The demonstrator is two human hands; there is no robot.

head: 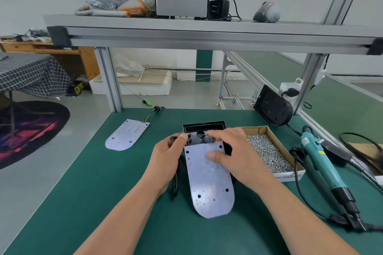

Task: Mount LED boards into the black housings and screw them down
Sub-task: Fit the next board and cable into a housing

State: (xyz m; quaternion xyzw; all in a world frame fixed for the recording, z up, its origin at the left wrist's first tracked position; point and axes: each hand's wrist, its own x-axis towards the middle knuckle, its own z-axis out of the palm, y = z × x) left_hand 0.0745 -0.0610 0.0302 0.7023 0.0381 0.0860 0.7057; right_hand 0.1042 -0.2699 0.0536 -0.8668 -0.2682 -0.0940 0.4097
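1. The board (pixel 209 180) lies mid-frame, tilted over the housing (pixel 204 128). Its rounded end points to the bottom of the frame and overhangs the mat (pixel 99 192). It does not look seated yet.
2. The left hand (pixel 167 157) grips the housing's left side, thumb at its upper edge, with a black cable under the palm. The right hand (pixel 234 155) holds the board's upper end, thumb pressed on its face and fingers curled over the wired edge.
3. The board looks thin, light and stiff. Its LEDs and soldered wires are probably delicate, so it is best taken by its edges without flexing. The wires could get pinched as it drops in.
4. The housing seems rigid and light and might slide, so it needs bracing.
5. On the mat, a spare board (pixel 126 134) lies left of centre. A box of screws (pixel 269 151) sits to the right, with the driver (pixel 323 163) beyond it.
6. An aluminium-framed shelf (pixel 207 33) spans the top. Grey floor and a checked cloth show at the left.
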